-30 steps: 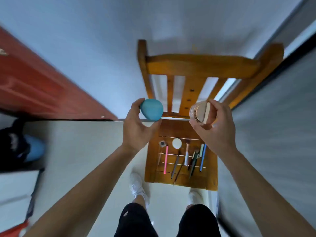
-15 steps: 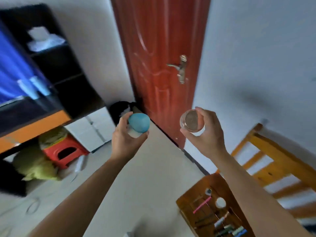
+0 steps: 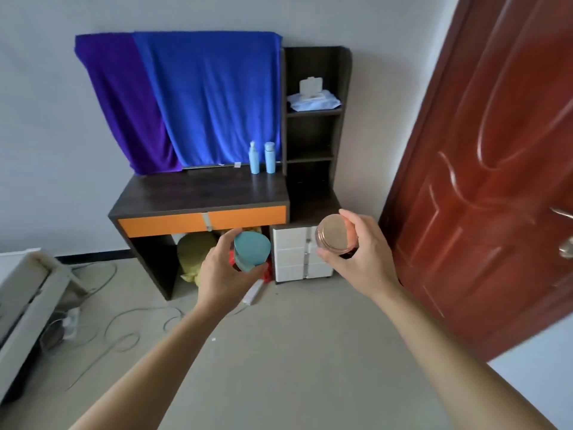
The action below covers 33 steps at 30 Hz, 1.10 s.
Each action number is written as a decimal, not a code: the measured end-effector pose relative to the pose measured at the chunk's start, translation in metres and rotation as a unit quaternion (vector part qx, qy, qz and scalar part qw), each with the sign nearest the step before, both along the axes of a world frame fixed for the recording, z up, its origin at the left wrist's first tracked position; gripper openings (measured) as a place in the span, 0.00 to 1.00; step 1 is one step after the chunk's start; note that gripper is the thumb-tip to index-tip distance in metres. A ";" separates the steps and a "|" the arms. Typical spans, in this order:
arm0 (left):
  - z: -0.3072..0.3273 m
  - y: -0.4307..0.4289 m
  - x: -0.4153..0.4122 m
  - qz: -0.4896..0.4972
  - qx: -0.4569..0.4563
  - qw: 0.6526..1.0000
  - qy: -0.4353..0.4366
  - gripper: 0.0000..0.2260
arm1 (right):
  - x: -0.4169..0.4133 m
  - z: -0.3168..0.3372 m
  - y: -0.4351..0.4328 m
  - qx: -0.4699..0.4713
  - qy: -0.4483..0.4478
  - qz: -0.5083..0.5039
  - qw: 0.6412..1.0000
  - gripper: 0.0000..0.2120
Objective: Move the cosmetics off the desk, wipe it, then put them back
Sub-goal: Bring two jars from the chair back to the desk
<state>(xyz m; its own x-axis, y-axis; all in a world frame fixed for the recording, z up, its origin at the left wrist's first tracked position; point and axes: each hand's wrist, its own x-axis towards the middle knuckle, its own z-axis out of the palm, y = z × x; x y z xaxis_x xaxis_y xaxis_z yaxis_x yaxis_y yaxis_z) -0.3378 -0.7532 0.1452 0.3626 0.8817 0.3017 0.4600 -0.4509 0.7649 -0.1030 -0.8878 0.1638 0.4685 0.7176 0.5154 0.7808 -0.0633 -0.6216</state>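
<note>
Teal jar (image 3: 251, 249): a small jar with a flat teal lid, tipped so that we see the lid face; it sits in the air at 7 o'clock, just off the middle of our view and well apart from the worktop (image 3: 201, 190).
Rose jar (image 3: 333, 235): a dark reddish glass jar with a round rose-gold lid, at 4 o'clock from the middle and level with the teal jar.
Left hand (image 3: 223, 274): its grip is curled round the teal jar, thumb on one side and fingers on the other.
Right hand (image 3: 359, 259): its grip wraps the rose jar from the side.
Worktop: dark wood over orange drawer fronts, at 11 o'clock; two pale blue bottles (image 3: 262, 158) stand upright at its back right corner.
Writing: the pack of wipes (image 3: 313, 94) on the shelf is too small for us to read.
Change: half a second ago the red door (image 3: 496, 181) stood at 12 o'clock and the worktop at 9; now the worktop faces us and the door is at 3. Both hands hold the same jars.
</note>
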 end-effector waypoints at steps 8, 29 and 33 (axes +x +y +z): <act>-0.009 0.123 -0.004 0.035 -0.021 0.999 -0.034 0.34 | -0.008 -0.019 0.147 -0.032 0.016 0.054 0.998 0.40; -0.010 0.504 0.145 0.078 -0.077 0.992 -0.068 0.34 | 0.145 -0.059 0.562 -0.061 0.149 0.089 0.983 0.39; -0.034 0.568 0.146 0.085 -0.098 0.990 -0.062 0.32 | 0.140 -0.078 0.625 -0.081 0.156 0.089 0.980 0.38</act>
